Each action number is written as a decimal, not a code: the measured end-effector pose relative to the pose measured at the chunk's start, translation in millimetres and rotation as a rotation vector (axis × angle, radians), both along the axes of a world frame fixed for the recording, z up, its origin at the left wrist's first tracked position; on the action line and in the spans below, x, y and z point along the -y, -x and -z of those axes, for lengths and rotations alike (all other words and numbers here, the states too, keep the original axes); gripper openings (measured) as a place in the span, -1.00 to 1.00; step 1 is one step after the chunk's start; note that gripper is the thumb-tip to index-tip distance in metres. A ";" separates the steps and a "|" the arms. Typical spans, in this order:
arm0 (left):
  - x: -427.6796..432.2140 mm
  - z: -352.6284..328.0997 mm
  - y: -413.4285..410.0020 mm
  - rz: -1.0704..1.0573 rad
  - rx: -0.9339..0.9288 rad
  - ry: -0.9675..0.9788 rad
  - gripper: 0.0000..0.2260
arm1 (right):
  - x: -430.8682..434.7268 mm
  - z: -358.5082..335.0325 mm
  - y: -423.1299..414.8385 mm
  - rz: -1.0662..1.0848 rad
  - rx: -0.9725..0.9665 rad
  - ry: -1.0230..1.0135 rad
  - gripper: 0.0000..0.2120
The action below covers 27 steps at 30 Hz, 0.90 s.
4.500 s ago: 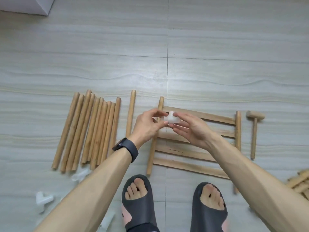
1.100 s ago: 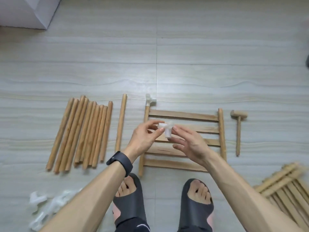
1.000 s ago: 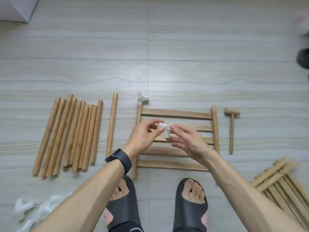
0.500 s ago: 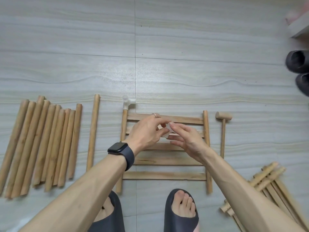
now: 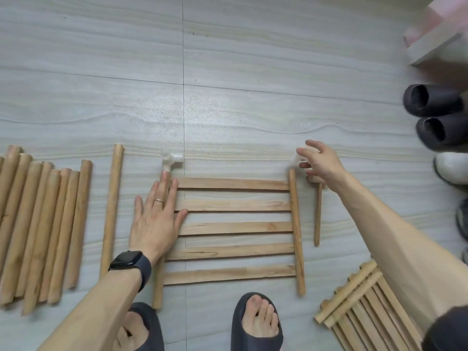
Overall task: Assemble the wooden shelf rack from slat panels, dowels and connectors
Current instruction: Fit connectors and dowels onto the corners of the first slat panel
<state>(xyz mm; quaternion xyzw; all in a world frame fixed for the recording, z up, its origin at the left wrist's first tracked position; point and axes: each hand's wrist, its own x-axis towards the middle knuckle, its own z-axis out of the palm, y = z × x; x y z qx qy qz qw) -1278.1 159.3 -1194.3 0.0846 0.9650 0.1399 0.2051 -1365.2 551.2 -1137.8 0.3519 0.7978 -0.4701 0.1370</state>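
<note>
Your left hand lies flat on the left rail of the panel, fingers straight and spread. The panel has five flat pale-wood slats between two round rails and lies mid-frame on the floor. A fitted connector, a stubby white plastic tee, caps that rail's upper end just past your fingertips.

Your right hand is at the upper end of the right rail, thumb and fingers pinching a pale connector. Blur smears it, so you cannot tell its shape or whether it sits on the rail. The mallet lies just right of that rail, its head mostly hidden under your right hand.

Left of the panel, one dowel lies alone with floor showing on either side. Further left, a row of dowels, smooth round sticks, runs off the frame's left edge. At lower right, a stack of panels is cut off by the frame and your forearm. Dark shoes crowd the right edge. Grey wood-grain floor runs from the panel's upper edge to the top of the frame.
</note>
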 end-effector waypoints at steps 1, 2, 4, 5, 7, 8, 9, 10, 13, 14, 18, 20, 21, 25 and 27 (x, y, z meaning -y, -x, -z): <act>-0.7 0.0 -0.2 -0.002 0.004 0.006 -0.34 | -0.3 0.4 1.8 -0.004 0.016 -0.007 -0.62; -1.3 0.1 0.0 -0.004 0.012 0.011 -0.34 | -0.4 0.9 3.1 -0.003 0.030 -0.007 -0.66; -1.6 0.2 0.5 -0.003 0.027 0.024 -0.34 | 0.6 2.2 3.7 0.000 0.048 0.004 -0.75; -1.4 0.2 0.9 0.001 0.028 0.032 -0.34 | 1.4 3.0 3.5 0.017 0.045 0.020 -0.76; -0.7 0.7 1.2 0.003 0.033 0.039 -0.34 | 2.3 6.5 3.3 0.108 0.016 0.125 -0.74; -0.6 1.1 1.2 0.001 0.038 0.033 -0.34 | 3.3 7.5 2.7 0.156 0.005 0.197 -0.71; -0.4 1.7 1.1 -0.001 0.041 0.026 -0.34 | 3.7 8.6 1.3 0.181 0.001 0.246 -0.69; -0.2 2.3 0.7 -0.002 0.040 0.021 -0.35 | 4.0 10.0 -0.4 0.179 0.010 0.258 -0.68; 0.4 4.2 0.3 -0.009 0.037 0.010 -0.35 | 5.5 12.9 -5.2 0.124 0.045 0.230 -0.70; 0.4 4.6 0.2 -0.010 0.037 0.007 -0.34 | 6.6 12.9 -6.5 0.115 0.050 0.232 -0.71; -0.9 5.9 -0.6 -0.015 0.025 0.008 -0.35 | 9.9 13.3 -8.6 0.032 0.074 0.132 -0.71; -1.3 6.7 -1.7 -0.019 0.013 0.011 -0.35 | 11.4 15.2 -9.2 0.018 0.061 0.093 -0.73; -1.6 7.3 -2.1 -0.023 0.009 0.010 -0.35 | 12.3 16.4 -9.8 0.014 0.054 0.079 -0.74; -2.0 9.9 -3.2 -0.033 0.001 0.023 -0.35 | 12.5 24.0 -14.9 0.026 0.016 0.032 -0.71; -2.4 10.5 -3.0 -0.029 -0.005 0.036 -0.35 | 12.0 24.6 -17.1 0.031 0.013 -0.012 -0.70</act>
